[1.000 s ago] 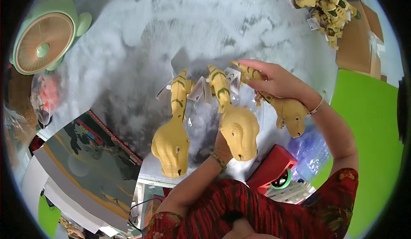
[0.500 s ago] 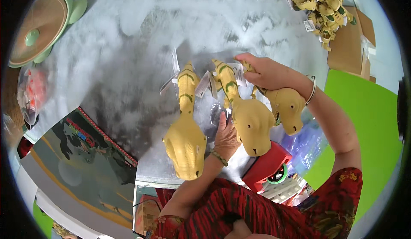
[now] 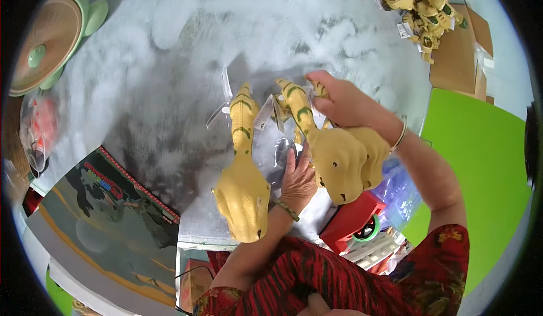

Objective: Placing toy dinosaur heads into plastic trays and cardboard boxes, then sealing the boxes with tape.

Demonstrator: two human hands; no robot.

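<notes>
Two yellow toy dinosaurs with green stripes stand side by side, heads toward me: a left one (image 3: 242,191) and a middle one (image 3: 334,163). A third toy dinosaur (image 3: 375,152) is beside them, its head partly hidden behind the middle one's. My right hand (image 3: 350,102) is closed round the third toy's striped tail. White paper tags (image 3: 264,113) hang between the toys. Low beside the middle dinosaur's head, my left hand (image 3: 297,185) lies with fingers stretched out against a clear plastic piece (image 3: 281,151); part of this hand is hidden.
A printed dark box panel (image 3: 113,220) lies at the left, near a bagged orange item (image 3: 42,123) and a green lidded pot (image 3: 85,19). More toys are heaped by a cardboard box (image 3: 455,61). A red toy part (image 3: 350,222) and blue plastic (image 3: 399,194) lie near my right arm.
My right hand has shifted slightly left with the third dinosaur, whose head now overlaps behind the middle one's. The left hand stays by the clear plastic. The whole view has shifted slightly.
</notes>
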